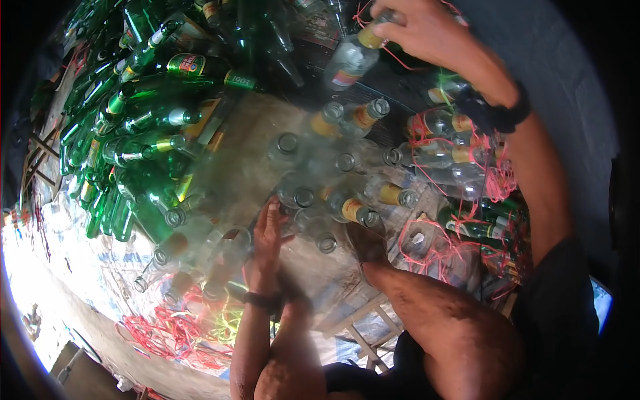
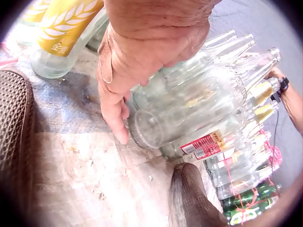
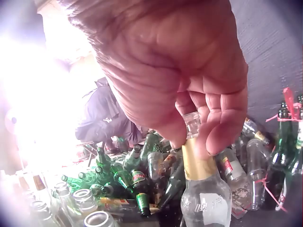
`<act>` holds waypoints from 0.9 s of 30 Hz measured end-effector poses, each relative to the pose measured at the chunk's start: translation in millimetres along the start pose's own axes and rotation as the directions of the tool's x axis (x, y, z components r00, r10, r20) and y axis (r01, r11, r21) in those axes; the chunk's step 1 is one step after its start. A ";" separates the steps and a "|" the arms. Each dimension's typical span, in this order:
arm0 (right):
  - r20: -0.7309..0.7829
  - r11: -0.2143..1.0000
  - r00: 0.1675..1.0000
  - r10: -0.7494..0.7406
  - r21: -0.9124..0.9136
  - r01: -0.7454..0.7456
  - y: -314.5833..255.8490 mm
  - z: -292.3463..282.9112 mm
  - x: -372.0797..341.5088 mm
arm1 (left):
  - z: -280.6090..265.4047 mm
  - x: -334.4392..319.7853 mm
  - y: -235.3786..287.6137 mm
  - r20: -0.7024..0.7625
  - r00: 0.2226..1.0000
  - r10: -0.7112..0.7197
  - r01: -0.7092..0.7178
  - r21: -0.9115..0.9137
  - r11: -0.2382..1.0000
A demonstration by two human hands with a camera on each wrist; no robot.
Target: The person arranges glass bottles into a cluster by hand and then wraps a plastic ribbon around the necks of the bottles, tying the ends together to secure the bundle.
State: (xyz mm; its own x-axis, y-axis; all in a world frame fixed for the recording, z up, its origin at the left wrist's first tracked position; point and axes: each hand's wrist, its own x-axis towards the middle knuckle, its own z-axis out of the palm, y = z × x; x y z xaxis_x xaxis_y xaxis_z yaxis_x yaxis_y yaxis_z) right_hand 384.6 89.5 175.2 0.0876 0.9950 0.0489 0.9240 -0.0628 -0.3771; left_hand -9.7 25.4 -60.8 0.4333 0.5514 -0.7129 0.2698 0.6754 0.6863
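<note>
My right hand [image 1: 427,33] pinches a clear glass bottle [image 1: 352,63] by its neck, thumb and fingers round the gold neck label. The right wrist view shows raised lettering on this bottle's shoulder [image 3: 206,203]. Lower down, my left hand [image 1: 268,230] lies with fingers extended beside a group of clear bottles [image 1: 287,143] standing on the ground sheet. Seen from the left wrist, its fingers [image 2: 116,125] point down right at the base of a clear bottle [image 2: 199,101]. A bottle with a red and white label [image 2: 203,145] stands beside that one.
A large heap of green bottles [image 1: 133,133] fills the left. Clear bottles bundled with pink string [image 1: 453,150] lie at the right, green ones [image 1: 477,230] below them. Loose red string [image 1: 177,333] lies at the front left. My shoe [image 1: 367,243] is close against the standing bottles.
</note>
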 end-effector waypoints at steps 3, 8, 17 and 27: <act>-0.018 0.993 1.000 0.014 -0.114 -0.016 48.6 9.1 -20.6 | -0.4 -0.4 -1.3 -0.012 1.000 0.004 -0.003 0.015 1.000; 0.014 0.967 0.981 0.196 -0.166 -0.191 47.2 -1.9 -58.1 | 0.0 -3.9 0.5 -0.009 0.999 0.037 -0.036 0.034 0.999; 0.055 0.951 0.969 0.240 -0.215 -0.223 65.2 15.5 -91.3 | -7.0 -16.8 11.5 0.048 0.999 0.007 -0.016 0.178 0.984; 0.288 0.821 0.779 0.557 -0.047 -0.569 -29.7 -40.2 -89.5 | -20.7 -35.5 22.2 0.188 0.982 0.028 -0.071 0.222 0.972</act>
State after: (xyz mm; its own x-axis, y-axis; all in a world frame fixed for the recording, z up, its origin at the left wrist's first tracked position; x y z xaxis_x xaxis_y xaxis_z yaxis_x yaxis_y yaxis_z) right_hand 364.2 -0.8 219.2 0.4755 0.7626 -0.4386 0.7262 -0.6217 -0.2935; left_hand -36.9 31.0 -23.3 0.5948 0.4684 -0.6533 0.4226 0.5091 0.7498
